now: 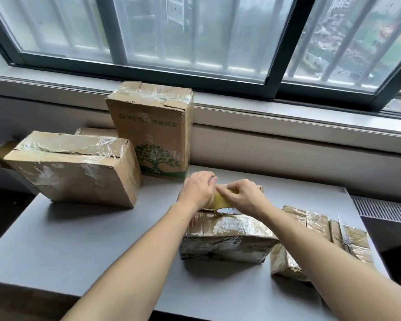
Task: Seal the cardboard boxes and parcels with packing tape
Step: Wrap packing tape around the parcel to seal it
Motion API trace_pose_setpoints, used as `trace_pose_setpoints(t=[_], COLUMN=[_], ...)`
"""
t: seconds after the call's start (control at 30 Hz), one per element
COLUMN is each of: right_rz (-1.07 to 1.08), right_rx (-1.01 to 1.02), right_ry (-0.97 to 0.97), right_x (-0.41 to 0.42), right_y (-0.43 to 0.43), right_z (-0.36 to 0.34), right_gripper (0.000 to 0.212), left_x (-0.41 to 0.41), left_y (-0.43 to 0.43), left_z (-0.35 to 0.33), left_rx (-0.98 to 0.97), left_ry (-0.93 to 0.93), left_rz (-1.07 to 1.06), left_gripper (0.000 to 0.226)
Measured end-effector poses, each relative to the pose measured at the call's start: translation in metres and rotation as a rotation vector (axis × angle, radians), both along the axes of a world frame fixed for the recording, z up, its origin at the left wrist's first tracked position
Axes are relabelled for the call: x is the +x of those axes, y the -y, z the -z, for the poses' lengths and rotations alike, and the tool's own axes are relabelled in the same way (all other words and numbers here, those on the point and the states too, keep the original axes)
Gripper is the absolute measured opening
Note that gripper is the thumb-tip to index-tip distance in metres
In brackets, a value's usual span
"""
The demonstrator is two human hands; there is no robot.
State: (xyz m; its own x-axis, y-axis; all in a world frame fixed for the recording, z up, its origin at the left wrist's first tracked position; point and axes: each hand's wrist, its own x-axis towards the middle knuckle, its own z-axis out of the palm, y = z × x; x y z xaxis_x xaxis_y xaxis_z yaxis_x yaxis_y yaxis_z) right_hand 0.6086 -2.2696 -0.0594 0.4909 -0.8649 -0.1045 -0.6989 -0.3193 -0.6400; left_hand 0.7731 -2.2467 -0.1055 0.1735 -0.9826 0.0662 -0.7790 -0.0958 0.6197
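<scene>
Two hands at tape roll (222,203) atop parcel (227,239): roll's rim pinched by right hand (243,198); roll braced by left hand (198,191), grip unclear. Free end best peeled slowly, kept flat.

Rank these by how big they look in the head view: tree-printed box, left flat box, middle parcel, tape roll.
1. Left flat box and tree-printed box: too alike to rank.
2. Middle parcel, partly hidden and nearer, so unsure.
3. Tape roll.

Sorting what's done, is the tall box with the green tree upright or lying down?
Upright. The tall box stands on its small end on the table, its tree print the right way up.
</scene>
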Motion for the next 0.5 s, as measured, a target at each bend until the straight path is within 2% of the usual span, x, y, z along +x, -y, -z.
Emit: trace_pose_setpoints(t=[0.07, 0.13, 0.23, 0.3, 0.37, 0.5], right_rz=[0.053, 0.144, 0.261, 0.316, 0.295, 0.154], right_rx=[0.085, 0.236, 0.371, 0.374, 0.314, 0.051], right_ry=[0.091, 0.273, 0.456, 0.477, 0.411, 0.002], right_x=[-0.005, -0.011, -0.014, -0.012, -0.005, 0.000], right_y=[0.001, 0.002, 0.002, 0.003, 0.007, 0.011], right_z=[0.005, 0.013, 0.026, 0.025, 0.016, -0.004], right_gripper=[0.062, 0.066, 0.085, 0.072, 0.062, 0.061], left_x=[-0.002, -0.003, -0.004, -0.005, -0.008, -0.011], left_y=[0.002, 0.000, -0.002, -0.002, -0.004, -0.004], left_z=[0.011, 0.020, 0.024, 0.024, 0.026, 0.033], left_rx=[0.031, 0.023, 0.012, 0.031, 0.052, 0.094], left_ry=[0.018, 0.001, 0.033, 0.082, 0.192, 0.324], left_rz=[0.011, -0.035, -0.066, -0.078, -0.089, -0.085], left_gripper=[0.034, 0.043, 0.051, 0.049, 0.043, 0.051])
